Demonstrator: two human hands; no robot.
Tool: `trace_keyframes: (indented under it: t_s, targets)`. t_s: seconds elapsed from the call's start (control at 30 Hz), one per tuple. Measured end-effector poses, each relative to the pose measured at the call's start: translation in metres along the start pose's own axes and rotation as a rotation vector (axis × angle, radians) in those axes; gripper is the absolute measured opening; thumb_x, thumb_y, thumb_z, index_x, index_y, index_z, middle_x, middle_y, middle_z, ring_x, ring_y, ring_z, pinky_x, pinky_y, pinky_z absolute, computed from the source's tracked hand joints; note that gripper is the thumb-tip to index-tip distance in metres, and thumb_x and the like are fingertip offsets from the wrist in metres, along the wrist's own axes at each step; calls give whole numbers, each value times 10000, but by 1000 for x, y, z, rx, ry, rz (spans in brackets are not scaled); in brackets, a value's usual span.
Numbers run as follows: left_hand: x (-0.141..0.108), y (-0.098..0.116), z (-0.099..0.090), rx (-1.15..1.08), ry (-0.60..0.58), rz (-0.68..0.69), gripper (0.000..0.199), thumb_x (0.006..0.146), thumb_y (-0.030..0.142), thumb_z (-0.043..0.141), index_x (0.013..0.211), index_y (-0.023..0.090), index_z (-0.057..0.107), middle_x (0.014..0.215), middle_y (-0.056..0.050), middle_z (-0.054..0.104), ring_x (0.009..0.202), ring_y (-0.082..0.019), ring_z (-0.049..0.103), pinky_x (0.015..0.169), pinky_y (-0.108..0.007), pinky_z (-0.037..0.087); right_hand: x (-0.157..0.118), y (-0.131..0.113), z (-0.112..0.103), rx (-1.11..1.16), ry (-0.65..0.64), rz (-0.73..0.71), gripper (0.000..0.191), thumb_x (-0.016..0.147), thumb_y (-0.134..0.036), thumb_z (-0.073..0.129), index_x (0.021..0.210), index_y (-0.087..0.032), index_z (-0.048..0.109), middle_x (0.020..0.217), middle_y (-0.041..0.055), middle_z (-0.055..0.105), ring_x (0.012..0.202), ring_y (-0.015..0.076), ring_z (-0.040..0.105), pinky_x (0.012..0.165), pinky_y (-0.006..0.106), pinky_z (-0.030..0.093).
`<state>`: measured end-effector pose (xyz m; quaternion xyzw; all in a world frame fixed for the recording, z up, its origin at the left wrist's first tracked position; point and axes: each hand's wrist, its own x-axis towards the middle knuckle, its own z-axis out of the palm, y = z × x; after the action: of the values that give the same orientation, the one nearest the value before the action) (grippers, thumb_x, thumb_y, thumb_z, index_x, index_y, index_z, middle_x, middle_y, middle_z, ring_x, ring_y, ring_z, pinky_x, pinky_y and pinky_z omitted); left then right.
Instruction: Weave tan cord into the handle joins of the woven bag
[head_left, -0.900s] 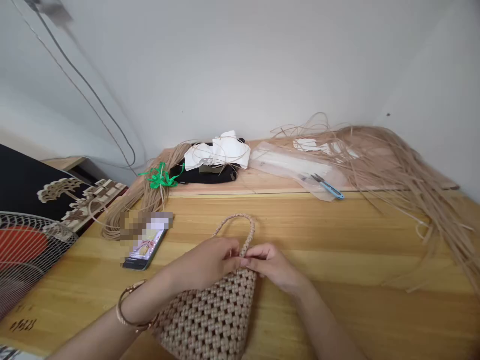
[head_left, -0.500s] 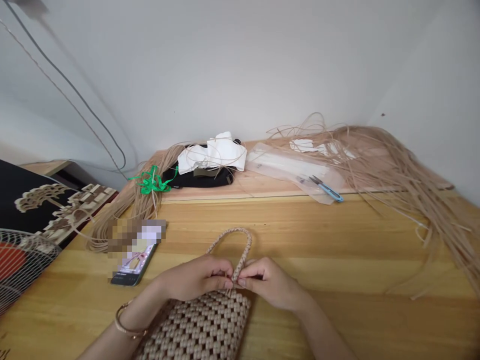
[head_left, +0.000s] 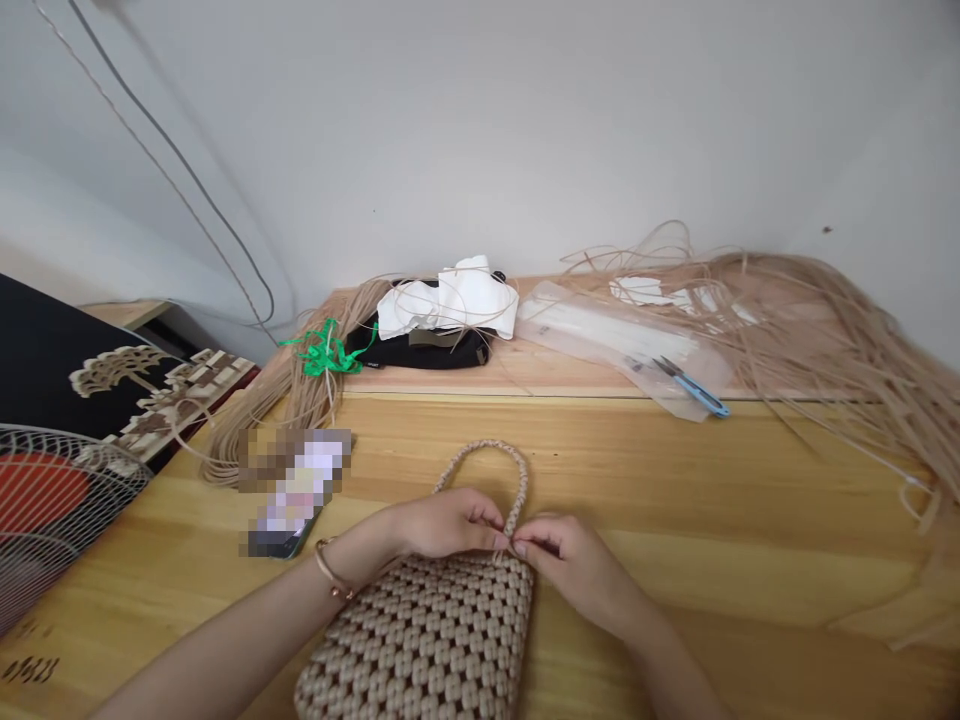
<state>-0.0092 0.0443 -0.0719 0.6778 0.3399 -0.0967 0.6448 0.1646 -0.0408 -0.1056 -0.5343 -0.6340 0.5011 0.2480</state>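
Table (head_left: 675, 520): wood, carries all items. Loose straw (head_left: 825, 330) piled far right.
Bag (head_left: 427, 640): woven, flat on table at near edge; now lower in view than 0.9 s ago, work point unchanged, so handle (head_left: 517, 480) attachment continues.
Phone (head_left: 289, 505) left of bag, apart.
Left hand (head_left: 442, 525): palm down, fingertips pinching handle base.
Right hand (head_left: 570, 560): fingertips pinching same spot; 2 hands touching.

Wooden table (head_left: 675, 500), woven bag (head_left: 427, 640), phone (head_left: 289, 500), loose straw (head_left: 825, 330)
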Motion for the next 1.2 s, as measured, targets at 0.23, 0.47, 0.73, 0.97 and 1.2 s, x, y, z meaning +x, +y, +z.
trace_keyframes:
  t_s: [0.23,0.47,0.73,0.97,1.2]
  targets:
    - [10,-4,-8,-167,-94,-78,431,675,580,639,722,160,548,460,109,268,407,-53,194,399,-226,118,3,14,1,39,40,105,267,899,-338,546,1092,-157,576,1066,54,612,878,189,614,751,385,522]
    - [1,-2,3,-391,-78,-92,406,639,517,703,707,165,513,417,124,279,367,-35,174,380,-229,85,3,15,-8,95,-13,41,260,899,-343,544,1075,-156,585,1059,51,616,884,192,613,763,390,517]
    - [-17,-8,41,-623,180,-49,368,661,481,658,689,191,434,389,148,245,352,-30,139,378,-223,85,6,14,-14,129,-137,82,269,896,-341,549,1089,-154,578,1074,57,610,902,196,610,774,401,514]
    - [-14,-10,45,-635,184,-39,343,665,465,644,683,196,432,389,146,240,353,-36,139,377,-217,95,15,2,-39,94,-382,240,271,894,-347,551,1078,-151,582,1062,55,614,884,192,614,750,386,522]
    - [-7,-1,45,-437,266,-57,254,758,319,563,589,174,442,422,112,288,374,-43,206,407,-235,126,25,-3,-52,-12,-543,363,254,886,-324,567,1070,-150,586,1062,52,614,874,189,615,738,377,526]
